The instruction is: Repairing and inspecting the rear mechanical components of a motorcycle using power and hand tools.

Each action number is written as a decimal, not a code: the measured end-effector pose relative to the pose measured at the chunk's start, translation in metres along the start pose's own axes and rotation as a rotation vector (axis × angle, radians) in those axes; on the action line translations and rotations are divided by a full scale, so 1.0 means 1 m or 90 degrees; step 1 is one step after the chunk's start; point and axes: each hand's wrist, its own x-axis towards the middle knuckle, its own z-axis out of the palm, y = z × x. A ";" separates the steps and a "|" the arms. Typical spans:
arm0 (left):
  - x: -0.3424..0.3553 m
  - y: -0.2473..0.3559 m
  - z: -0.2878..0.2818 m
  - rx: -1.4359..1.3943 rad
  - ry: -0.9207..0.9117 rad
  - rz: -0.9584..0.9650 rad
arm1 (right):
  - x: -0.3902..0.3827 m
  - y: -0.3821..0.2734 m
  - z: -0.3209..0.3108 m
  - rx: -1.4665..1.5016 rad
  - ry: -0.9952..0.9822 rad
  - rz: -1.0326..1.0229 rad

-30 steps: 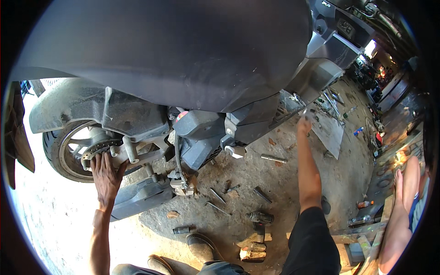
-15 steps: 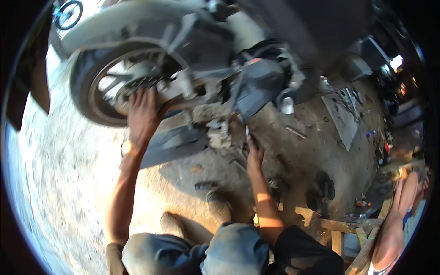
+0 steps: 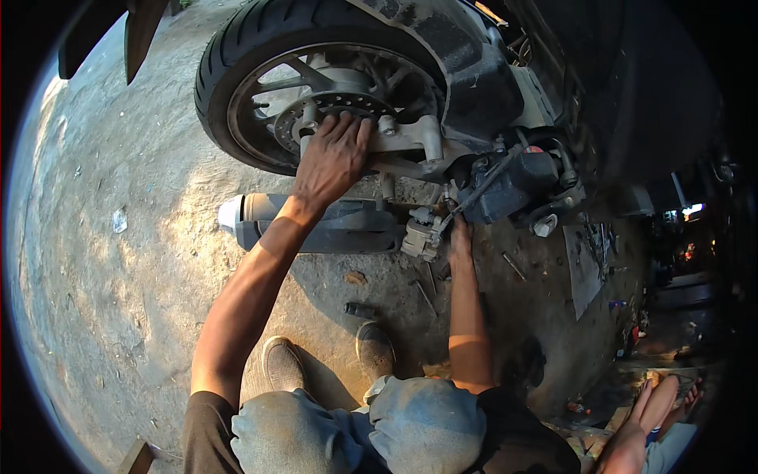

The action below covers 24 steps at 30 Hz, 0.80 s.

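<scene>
My left hand (image 3: 330, 162) reaches up to the wheel of a motorbike, its fingers curled over the grey metal swingarm (image 3: 407, 142) beside the drilled brake disc (image 3: 288, 126). Behind them is the spoked wheel with a black tyre (image 3: 217, 87). My right hand (image 3: 460, 235) is raised under a dark plastic cover (image 3: 512, 186); its fingers, and anything in them, are hidden there. Just left of that hand, a dusty brake caliper (image 3: 422, 235) hangs from a hose. Below the swingarm, a dark muffler (image 3: 339, 235) lies low, close to the ground.
On the concrete floor are thin metal rods (image 3: 426, 299), a small black part (image 3: 360, 310), another rod (image 3: 514, 266) and a grey sheet (image 3: 582, 272) with tools near it. Another person's bare limbs (image 3: 643, 419) show at lower right. My shoes (image 3: 284, 363) stand below.
The view has shifted, so the motorbike sits further right. My right hand, which held a shiny slim tool in the open, has moved up under the dark cover. My left hand stays by the disc.
</scene>
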 end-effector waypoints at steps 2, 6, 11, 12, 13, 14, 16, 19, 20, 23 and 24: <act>-0.001 -0.001 0.000 0.003 -0.049 -0.008 | 0.001 0.003 0.002 -0.017 -0.030 -0.022; -0.002 -0.001 0.002 -0.010 -0.085 -0.012 | -0.006 0.000 0.009 0.020 0.010 -0.043; -0.003 -0.002 0.005 0.010 -0.083 -0.005 | -0.011 -0.005 0.016 0.164 -0.009 0.004; -0.003 -0.002 0.005 0.010 -0.075 -0.006 | -0.011 -0.005 0.017 0.182 -0.027 -0.036; -0.003 -0.002 0.005 0.022 -0.082 -0.005 | -0.011 -0.004 0.020 0.183 -0.023 -0.010; -0.003 -0.001 0.005 0.024 -0.073 -0.004 | -0.010 -0.004 0.023 0.160 -0.038 -0.031; -0.002 -0.001 0.005 0.026 -0.066 -0.001 | -0.006 -0.003 0.029 0.140 -0.051 -0.052; -0.001 -0.001 0.005 0.030 -0.037 0.020 | -0.003 -0.005 0.034 0.190 -0.006 -0.028; -0.001 -0.001 0.005 0.026 -0.040 0.012 | -0.002 -0.006 0.034 0.175 -0.020 0.007; 0.000 0.000 0.006 0.020 -0.037 0.004 | -0.004 -0.008 0.031 0.142 -0.028 0.046; 0.001 -0.001 0.006 0.021 -0.033 0.006 | -0.004 -0.007 0.030 0.124 -0.034 0.035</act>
